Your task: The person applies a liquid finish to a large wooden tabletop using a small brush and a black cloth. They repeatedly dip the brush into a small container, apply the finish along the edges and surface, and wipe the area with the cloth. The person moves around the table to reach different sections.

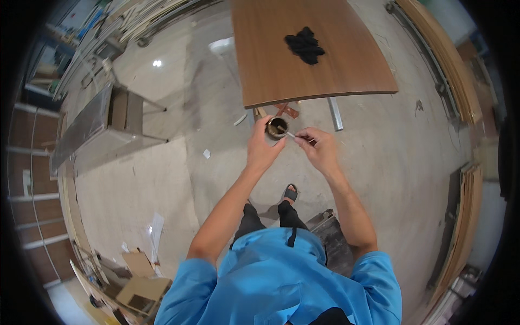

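My left hand (262, 148) is wrapped round the side of a small round open pot (269, 131) with a dark rim and a brownish inside. In the fingers of my right hand (322, 150) is a thin pale stick (291, 134), pinched near its end. The stick reaches over the pot's rim, with its far part inside. What the pot contains is too small to make out. Just beyond my hands is the near edge of a brown wooden panel (271, 65), and a crumpled black cloth or glove (305, 46) lies on it.
A metal-legged table (92, 127) stands at the left. Stacked boards (463, 206) lean along the right side. Cardboard pieces (142, 287) lie at lower left, and a dark box-like object (333, 238) is beside my legs. A metal leg (335, 115) shows under the panel.
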